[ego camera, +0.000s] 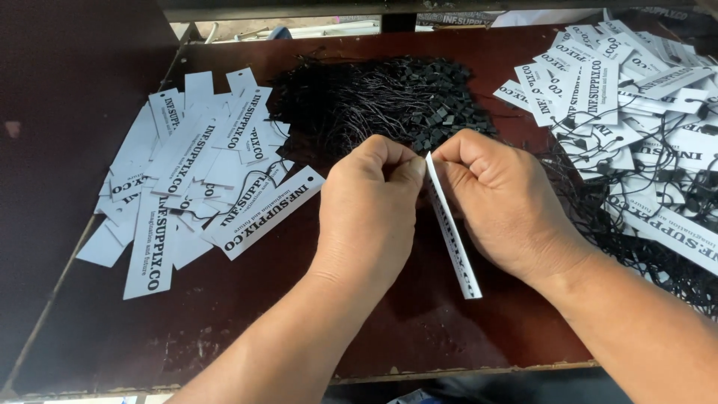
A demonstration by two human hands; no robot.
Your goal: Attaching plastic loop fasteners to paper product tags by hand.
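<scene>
We see a white paper tag (452,232) with black print along its edge. The loose tags (187,164) at left and the strung tags (636,97) at right are white with black lettering. The heap of cords (374,97) is black; the counter (299,307) is dark reddish brown.

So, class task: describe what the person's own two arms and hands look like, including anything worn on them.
Both forearms are bare up to the bottom edge of the picture; no sleeve shows. The left hand and the right hand are bare too: no gloves, rings, watch or wristband can be seen. The knuckles and backs of the hands face the camera. No markings show.
</scene>
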